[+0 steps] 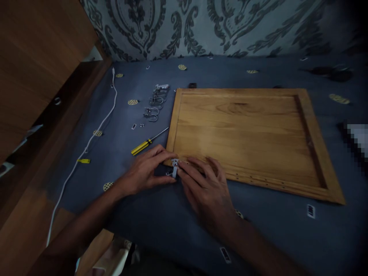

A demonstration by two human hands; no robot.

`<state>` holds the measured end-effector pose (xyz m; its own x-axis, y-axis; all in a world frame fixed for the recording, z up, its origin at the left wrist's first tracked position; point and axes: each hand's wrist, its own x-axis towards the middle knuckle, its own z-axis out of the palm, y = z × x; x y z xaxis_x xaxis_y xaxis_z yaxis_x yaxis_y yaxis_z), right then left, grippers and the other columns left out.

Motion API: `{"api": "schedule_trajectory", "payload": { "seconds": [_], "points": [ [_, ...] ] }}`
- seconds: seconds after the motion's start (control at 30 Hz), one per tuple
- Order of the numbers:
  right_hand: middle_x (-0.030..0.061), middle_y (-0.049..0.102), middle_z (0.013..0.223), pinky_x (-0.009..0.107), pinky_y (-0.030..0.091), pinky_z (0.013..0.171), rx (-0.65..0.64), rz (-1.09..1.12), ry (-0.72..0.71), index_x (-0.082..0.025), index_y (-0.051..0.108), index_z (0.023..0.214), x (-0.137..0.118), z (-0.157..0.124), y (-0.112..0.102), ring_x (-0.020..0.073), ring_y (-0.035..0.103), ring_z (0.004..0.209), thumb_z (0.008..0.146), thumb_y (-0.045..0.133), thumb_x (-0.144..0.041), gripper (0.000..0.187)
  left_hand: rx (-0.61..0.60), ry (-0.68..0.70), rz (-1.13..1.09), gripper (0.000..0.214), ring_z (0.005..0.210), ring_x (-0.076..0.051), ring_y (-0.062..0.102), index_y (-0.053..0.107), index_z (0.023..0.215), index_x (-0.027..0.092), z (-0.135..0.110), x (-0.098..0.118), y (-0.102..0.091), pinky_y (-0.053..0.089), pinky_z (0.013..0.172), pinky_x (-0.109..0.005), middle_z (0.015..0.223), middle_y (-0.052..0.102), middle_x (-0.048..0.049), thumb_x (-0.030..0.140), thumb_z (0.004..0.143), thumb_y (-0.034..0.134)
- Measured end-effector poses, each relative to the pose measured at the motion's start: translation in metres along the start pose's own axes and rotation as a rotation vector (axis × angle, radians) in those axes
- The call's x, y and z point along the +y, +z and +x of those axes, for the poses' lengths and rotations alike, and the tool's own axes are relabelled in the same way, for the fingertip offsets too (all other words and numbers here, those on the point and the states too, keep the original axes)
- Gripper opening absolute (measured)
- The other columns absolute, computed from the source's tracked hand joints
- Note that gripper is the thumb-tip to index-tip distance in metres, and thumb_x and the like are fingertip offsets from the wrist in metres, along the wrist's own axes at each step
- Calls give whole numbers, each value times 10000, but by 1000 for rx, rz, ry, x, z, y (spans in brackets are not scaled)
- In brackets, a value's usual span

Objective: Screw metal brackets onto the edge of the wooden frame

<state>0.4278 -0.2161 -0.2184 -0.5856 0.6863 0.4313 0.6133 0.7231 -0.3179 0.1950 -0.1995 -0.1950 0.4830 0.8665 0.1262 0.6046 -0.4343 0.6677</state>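
A wooden cabinet door panel (247,134) lies flat on a blue bedsheet (161,222). At its near left corner sits a small metal hinge piece (174,167). My left hand (146,168) pinches this hinge from the left with curled fingers. My right hand (205,188) rests its fingers on the panel's near edge and touches the hinge from the right. A yellow-handled screwdriver (145,144) lies just beyond my left hand, beside the panel's left edge.
Several metal hinges (155,103) lie in a pile left of the panel's far corner, with small screws (141,125) nearby. A white cable (94,134) runs along the bed's left side by wooden furniture (34,76). Patterned fabric (201,27) covers the back.
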Motion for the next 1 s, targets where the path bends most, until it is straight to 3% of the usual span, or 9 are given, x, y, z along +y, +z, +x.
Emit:
{"api": "schedule_trajectory", "payload": {
  "seconds": [0.33,0.63,1.0],
  "points": [
    [56,727,1318,602,319,1180,-29,2,8,-254,686,1320,0,0,-3,288,593,1262,1016,524,-147,361,-3,-14,-24,484,962,-187,619,657,1227,185,2,-1,0,517,822,-288,1064,614,-61,549,913,713],
    [54,740,1293,574,307,1187,15,-7,9,-216,699,1276,-1,0,1,279,604,1241,1023,517,-146,319,2,12,-19,526,995,-186,624,632,1304,182,0,-4,2,523,851,-288,1091,614,-64,537,924,705],
    [53,738,1294,589,327,1171,7,-6,11,-261,696,1304,-1,1,0,281,607,1240,1005,540,-140,359,-8,17,-43,492,990,-190,627,653,1295,193,1,-3,1,535,858,-291,1079,617,-70,516,928,706]
  ]
}}
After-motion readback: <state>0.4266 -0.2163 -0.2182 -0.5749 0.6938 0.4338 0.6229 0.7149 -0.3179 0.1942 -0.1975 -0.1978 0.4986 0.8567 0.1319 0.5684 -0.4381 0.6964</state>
